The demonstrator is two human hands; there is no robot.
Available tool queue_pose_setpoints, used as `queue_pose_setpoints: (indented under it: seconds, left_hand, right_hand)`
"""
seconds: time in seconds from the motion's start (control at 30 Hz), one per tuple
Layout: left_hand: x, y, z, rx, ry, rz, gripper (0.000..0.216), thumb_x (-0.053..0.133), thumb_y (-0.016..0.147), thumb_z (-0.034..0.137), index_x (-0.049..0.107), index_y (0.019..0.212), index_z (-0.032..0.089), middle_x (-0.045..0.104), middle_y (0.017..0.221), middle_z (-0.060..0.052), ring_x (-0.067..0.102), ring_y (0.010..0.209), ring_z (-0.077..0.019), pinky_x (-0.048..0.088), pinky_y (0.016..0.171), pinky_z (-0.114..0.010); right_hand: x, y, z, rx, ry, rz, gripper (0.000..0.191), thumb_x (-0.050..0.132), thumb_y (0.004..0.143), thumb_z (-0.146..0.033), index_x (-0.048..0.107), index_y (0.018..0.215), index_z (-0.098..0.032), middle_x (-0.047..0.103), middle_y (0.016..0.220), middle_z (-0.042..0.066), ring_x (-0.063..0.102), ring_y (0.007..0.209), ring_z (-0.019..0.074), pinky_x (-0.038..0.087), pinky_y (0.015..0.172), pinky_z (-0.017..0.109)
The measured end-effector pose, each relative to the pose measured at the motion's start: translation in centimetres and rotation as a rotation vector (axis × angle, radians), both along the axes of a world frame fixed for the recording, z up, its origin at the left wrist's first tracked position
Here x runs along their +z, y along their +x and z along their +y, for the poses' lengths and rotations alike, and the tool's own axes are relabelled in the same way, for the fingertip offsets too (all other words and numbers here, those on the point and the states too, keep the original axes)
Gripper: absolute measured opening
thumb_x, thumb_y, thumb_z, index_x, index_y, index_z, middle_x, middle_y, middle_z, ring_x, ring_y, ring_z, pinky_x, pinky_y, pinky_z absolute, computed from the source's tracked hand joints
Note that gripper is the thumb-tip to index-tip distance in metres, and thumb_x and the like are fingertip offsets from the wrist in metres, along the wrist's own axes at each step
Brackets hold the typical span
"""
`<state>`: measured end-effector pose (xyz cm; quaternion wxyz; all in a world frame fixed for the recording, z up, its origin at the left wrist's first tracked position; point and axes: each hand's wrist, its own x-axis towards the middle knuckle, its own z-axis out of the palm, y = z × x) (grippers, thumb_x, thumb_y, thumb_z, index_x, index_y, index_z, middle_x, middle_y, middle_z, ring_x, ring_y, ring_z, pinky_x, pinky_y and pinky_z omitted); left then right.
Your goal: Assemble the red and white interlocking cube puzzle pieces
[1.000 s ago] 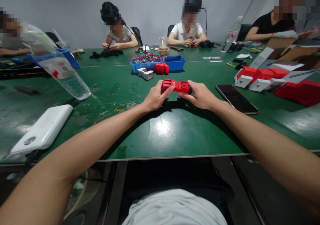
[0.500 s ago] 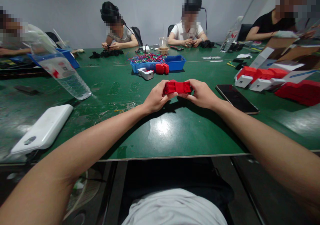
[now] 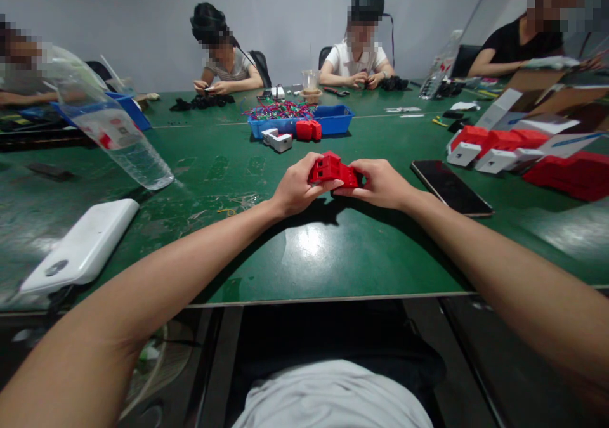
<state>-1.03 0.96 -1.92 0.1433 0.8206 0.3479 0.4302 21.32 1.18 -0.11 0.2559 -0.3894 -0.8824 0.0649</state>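
Most of my fingers (image 3: 305, 167) are hidden behind the red plastic part (image 3: 328, 168); mainly the thumbs show, along its near side. Its underside and far face are out of my sight, and I cannot tell whether it is one stepped piece or two joined ones. The openings facing me are too dark to see into.

The part sits between my hands, held above the tabletop (image 3: 266, 269). My left hand (image 3: 297, 184) pinches its nine o'clock end, the thumb across its lower edge; my right hand (image 3: 381, 182) pinches its three o'clock end, the thumb underneath.

At twelve o'clock from the part, a blue tray (image 3: 340, 123) holds tangled wires (image 3: 285, 110), with a red block (image 3: 309, 130) and a white bracket (image 3: 277, 140) at its near side, toward eleven. A dark phone (image 3: 451, 188) lies at three, my right forearm near it. Further toward two, a red piece (image 3: 568, 176) runs off the view's edge. Between ten and eleven, a co-worker's hand (image 3: 221, 87) has something too small to identify.
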Motion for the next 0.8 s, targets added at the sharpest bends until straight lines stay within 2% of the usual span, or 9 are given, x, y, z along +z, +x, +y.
queue_pose_setpoints:
  seconds: [0.13, 0.27, 0.43, 0.5, 0.63, 0.8]
  left_hand:
    - [-0.26, 0.02, 0.06, 0.002, 0.060, -0.020, 0.051, 0.067, 0.082, 0.059, 0.056, 0.110, 0.017, 0.067, 0.099, -0.005, 0.061, 0.084, -0.0163, 0.047, 0.080, -0.028]
    - [-0.62, 0.00, -0.04, -0.030, 0.165, 0.031, 0.052, 0.064, 0.085, 0.059, 0.055, 0.116, 0.018, 0.067, 0.111, -0.010, 0.064, 0.097, -0.0206, 0.050, 0.087, -0.032]
    - [-0.76, -0.01, -0.21, -0.158, 0.265, 0.117, 0.051, 0.061, 0.089, 0.058, 0.054, 0.119, 0.018, 0.067, 0.115, -0.012, 0.065, 0.105, -0.0224, 0.051, 0.090, -0.035]
    - [-0.76, -0.01, -0.18, -0.164, 0.261, 0.134, 0.052, 0.061, 0.089, 0.059, 0.054, 0.120, 0.018, 0.067, 0.114, -0.012, 0.066, 0.105, -0.0227, 0.051, 0.091, -0.036]
    - [-0.79, 0.08, -0.08, -0.116, 0.220, 0.104, 0.058, 0.059, 0.087, 0.063, 0.052, 0.123, 0.019, 0.065, 0.118, -0.012, 0.064, 0.110, -0.0242, 0.050, 0.095, -0.037]
    - [-0.89, 0.32, 0.16, -0.051, 0.151, -0.003, 0.054, 0.048, 0.094, 0.061, 0.046, 0.127, 0.018, 0.062, 0.124, -0.014, 0.062, 0.111, -0.0231, 0.049, 0.095, -0.036]
  right_hand:
    - [-0.11, -0.03, 0.03, 0.003, 0.010, 0.001, 0.044, 0.067, 0.080, -0.060, 0.057, 0.074, -0.018, 0.059, 0.070, 0.003, 0.047, 0.062, 0.0154, 0.033, 0.062, 0.028]
    - [-0.44, 0.09, 0.19, 0.030, 0.022, -0.003, 0.041, 0.066, 0.081, -0.057, 0.062, 0.082, -0.017, 0.064, 0.076, 0.006, 0.052, 0.066, 0.0173, 0.035, 0.064, 0.028]
    - [-0.88, 0.29, 0.46, 0.058, 0.023, -0.004, 0.034, 0.070, 0.078, -0.048, 0.066, 0.090, -0.016, 0.068, 0.086, 0.010, 0.060, 0.074, 0.0218, 0.039, 0.068, 0.030]
    - [-0.95, 0.24, 0.46, 0.062, 0.031, 0.002, 0.032, 0.071, 0.077, -0.045, 0.067, 0.091, -0.017, 0.069, 0.087, 0.011, 0.061, 0.075, 0.0225, 0.040, 0.068, 0.030]
    - [-0.85, -0.09, 0.21, 0.067, 0.021, 0.018, 0.039, 0.068, 0.080, -0.056, 0.067, 0.087, -0.018, 0.067, 0.082, 0.009, 0.058, 0.071, 0.0201, 0.038, 0.066, 0.029]
    - [-0.46, -0.32, -0.14, 0.030, 0.031, 0.009, 0.041, 0.067, 0.082, -0.058, 0.064, 0.080, -0.017, 0.064, 0.076, 0.006, 0.053, 0.066, 0.0176, 0.035, 0.063, 0.029]
